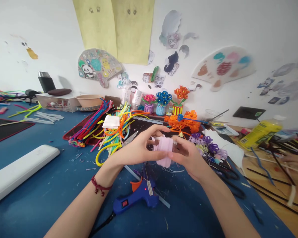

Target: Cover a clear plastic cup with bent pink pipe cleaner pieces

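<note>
My left hand [136, 148] and my right hand [188, 155] both grip a pink fuzzy pipe-cleaner bundle [164, 151] above the blue work mat [188, 211]. The bundle looks wound around a small clear piece, which my fingers mostly hide. A blue hot glue gun [136, 198] lies on the mat below my hands, with its red light on. Metal scissors [130, 138] lie just beyond my left hand, beside a heap of colourful pipe cleaners [111, 135].
Purple pipe-cleaner flowers [206, 145] and orange ones [182, 122] lie just beyond my right hand. Potted pipe-cleaner flowers [164, 100] stand against the wall. A white case [20, 173] lies at left. Another person's hand [296, 162] reaches over black sticks at right.
</note>
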{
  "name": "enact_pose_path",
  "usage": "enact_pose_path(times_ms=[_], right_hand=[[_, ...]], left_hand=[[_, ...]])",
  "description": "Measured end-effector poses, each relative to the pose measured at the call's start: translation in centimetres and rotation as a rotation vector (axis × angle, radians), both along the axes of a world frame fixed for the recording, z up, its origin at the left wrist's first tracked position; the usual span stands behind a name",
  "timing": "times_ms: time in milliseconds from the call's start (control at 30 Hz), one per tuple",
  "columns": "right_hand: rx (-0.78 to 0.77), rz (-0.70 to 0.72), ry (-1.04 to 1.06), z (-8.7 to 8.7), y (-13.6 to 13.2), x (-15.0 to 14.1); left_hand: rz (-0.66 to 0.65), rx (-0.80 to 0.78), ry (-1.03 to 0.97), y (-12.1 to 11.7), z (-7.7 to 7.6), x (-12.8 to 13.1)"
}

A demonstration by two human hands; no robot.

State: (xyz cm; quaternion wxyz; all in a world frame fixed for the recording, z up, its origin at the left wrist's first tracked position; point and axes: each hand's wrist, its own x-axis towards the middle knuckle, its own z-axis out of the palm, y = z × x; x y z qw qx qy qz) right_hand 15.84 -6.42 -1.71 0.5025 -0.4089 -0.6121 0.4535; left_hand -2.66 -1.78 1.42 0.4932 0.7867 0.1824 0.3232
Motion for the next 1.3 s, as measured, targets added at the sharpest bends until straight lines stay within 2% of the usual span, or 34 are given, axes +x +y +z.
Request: enact_pose_path(times_ms=[267,500,867,1067,1300], right_hand=[[-0.036,0.046,0.076,-0.10,-0.07,-0.03],[-0.053,0.045,0.075,-0.19,-0.07,-0.03],[-0.125,0.083,0.116,-0.01,-0.28,0.06],[-0.079,0.128,0.057,0.34,-0.38,-0.09],[-0.041,0.122,-0.006,0.17,-0.36,-0.17]], left_hand=[[-0.135,-0.032,0.086,-0.15,0.08,-0.20],[-0.079,-0.030,0.036,-0.16,-0.10,0.21],[-0.071,-0.083,0.006,-0.24,-0.08,0.10],[-0.063,-0.076,0.010,-0.05,-0.66,0.31],[-0.053,-0.097,0.031,-0.33,-0.37,0.43]])
